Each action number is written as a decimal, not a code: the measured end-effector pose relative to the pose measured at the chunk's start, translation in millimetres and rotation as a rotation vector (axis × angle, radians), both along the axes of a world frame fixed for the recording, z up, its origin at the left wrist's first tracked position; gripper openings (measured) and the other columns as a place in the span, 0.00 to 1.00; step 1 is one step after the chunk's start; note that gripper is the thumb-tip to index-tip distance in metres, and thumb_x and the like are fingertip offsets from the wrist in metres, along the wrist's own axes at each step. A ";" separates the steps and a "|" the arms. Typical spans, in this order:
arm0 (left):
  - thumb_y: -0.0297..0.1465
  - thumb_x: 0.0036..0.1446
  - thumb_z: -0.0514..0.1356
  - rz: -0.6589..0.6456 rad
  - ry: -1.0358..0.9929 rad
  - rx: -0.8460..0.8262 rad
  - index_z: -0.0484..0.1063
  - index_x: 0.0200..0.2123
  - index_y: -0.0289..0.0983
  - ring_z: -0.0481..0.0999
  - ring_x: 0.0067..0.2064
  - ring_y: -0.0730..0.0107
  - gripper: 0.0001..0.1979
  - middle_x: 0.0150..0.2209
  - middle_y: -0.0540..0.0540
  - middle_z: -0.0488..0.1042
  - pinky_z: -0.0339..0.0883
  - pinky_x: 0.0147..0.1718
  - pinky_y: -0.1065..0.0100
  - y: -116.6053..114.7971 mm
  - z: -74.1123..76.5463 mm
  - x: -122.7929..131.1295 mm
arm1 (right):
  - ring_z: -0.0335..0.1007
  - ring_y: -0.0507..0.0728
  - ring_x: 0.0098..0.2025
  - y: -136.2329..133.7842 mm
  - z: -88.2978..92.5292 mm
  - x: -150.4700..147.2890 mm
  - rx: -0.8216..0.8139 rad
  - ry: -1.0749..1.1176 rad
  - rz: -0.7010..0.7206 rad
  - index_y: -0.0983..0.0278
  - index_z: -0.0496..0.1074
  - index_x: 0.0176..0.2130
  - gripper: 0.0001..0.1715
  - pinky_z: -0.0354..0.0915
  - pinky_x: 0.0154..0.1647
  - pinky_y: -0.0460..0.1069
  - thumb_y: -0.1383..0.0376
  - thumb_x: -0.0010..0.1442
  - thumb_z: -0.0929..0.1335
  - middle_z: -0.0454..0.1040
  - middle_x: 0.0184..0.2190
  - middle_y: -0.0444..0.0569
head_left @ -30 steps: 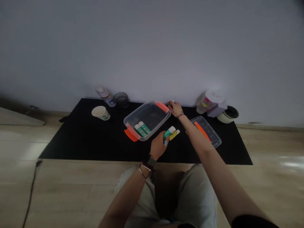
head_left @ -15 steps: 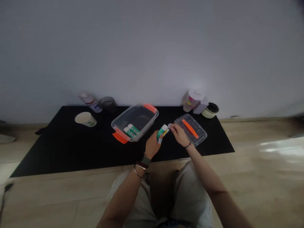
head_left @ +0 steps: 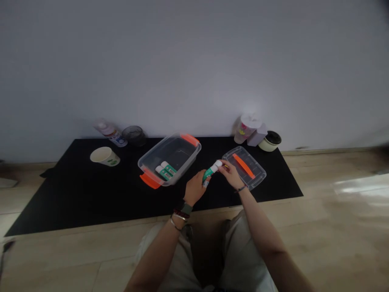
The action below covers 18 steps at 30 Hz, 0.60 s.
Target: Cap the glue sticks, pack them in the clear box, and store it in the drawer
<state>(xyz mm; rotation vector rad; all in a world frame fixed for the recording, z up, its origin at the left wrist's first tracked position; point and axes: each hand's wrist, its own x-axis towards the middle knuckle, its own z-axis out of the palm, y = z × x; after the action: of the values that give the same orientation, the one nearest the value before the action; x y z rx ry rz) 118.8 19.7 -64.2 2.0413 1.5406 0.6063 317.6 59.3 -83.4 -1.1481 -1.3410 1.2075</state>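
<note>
In the head view my left hand [head_left: 194, 189] is wrapped round a green glue stick [head_left: 208, 173], which slants up to the right. My right hand [head_left: 229, 174] pinches the white cap [head_left: 218, 164] at the stick's upper end. Cap and stick meet there, but whether the cap is fully seated cannot be made out. Left of my hands stands a clear plastic box [head_left: 182, 172] with orange clips, without its lid. Two more green and white glue sticks [head_left: 166, 170] lie side by side inside it. The clear lid [head_left: 258, 175] with an orange handle lies beneath and beyond my right hand.
On the black table [head_left: 91, 198], a paper cup [head_left: 105, 156], a spray can [head_left: 113, 134] and a dark glass bowl [head_left: 134, 136] stand at the left. A plastic cup [head_left: 242, 130], a pale box [head_left: 257, 136] and a cream pot [head_left: 269, 142] line the back right by the wall.
The round white cap, held apart from the glue stick before, now meets its end. My right hand has turned a little and the two hands are closer. The view has shifted slightly.
</note>
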 end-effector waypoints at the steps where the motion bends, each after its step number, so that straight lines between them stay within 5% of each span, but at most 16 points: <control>1: 0.38 0.70 0.49 -0.005 0.008 0.001 0.65 0.58 0.37 0.77 0.51 0.58 0.19 0.53 0.39 0.75 0.69 0.48 0.62 0.6 -0.6 -0.6 | 0.72 0.54 0.38 0.7 0.8 -1.8 0.006 0.013 -0.010 0.61 0.72 0.50 0.26 0.72 0.45 0.52 0.50 0.57 0.72 0.73 0.40 0.48; 6: 0.39 0.69 0.49 -0.026 -0.046 -0.020 0.65 0.57 0.37 0.77 0.49 0.56 0.19 0.51 0.38 0.76 0.68 0.47 0.61 3.7 -1.9 -6.3 | 0.71 0.54 0.36 -2.5 7.4 -12.6 0.054 0.072 -0.009 0.60 0.68 0.44 0.22 0.73 0.36 0.49 0.50 0.57 0.72 0.72 0.37 0.46; 10: 0.41 0.68 0.49 -0.093 -0.253 -0.130 0.68 0.51 0.36 0.77 0.38 0.62 0.18 0.38 0.43 0.77 0.66 0.39 0.64 8.7 -1.4 -12.4 | 0.69 0.54 0.33 -6.4 12.6 -17.2 0.111 -0.019 -0.050 0.60 0.66 0.41 0.18 0.70 0.31 0.49 0.49 0.63 0.67 0.71 0.34 0.47; 14: 0.48 0.66 0.51 -0.137 -0.537 -0.342 0.70 0.40 0.36 0.67 0.26 0.73 0.21 0.27 0.50 0.69 0.60 0.27 0.70 12.4 -3.7 -17.4 | 0.70 0.55 0.36 -9.9 19.5 -18.7 0.206 -0.203 -0.030 0.60 0.68 0.46 0.17 0.69 0.37 0.50 0.52 0.63 0.68 0.73 0.38 0.49; 18: 0.56 0.59 0.56 -0.156 -0.822 -0.603 0.68 0.47 0.34 0.60 0.21 0.79 0.30 0.27 0.53 0.67 0.53 0.21 0.74 10.1 -4.4 -18.1 | 0.69 0.54 0.35 -16.1 29.9 -19.2 0.264 -0.336 0.051 0.61 0.70 0.49 0.17 0.67 0.36 0.49 0.54 0.65 0.66 0.73 0.38 0.48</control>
<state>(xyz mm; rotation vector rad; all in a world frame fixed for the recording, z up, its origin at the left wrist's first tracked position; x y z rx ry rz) 100.6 29.9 -68.5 1.2026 0.9029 0.6902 298.4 43.2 -53.5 -1.1628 -1.7337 0.8629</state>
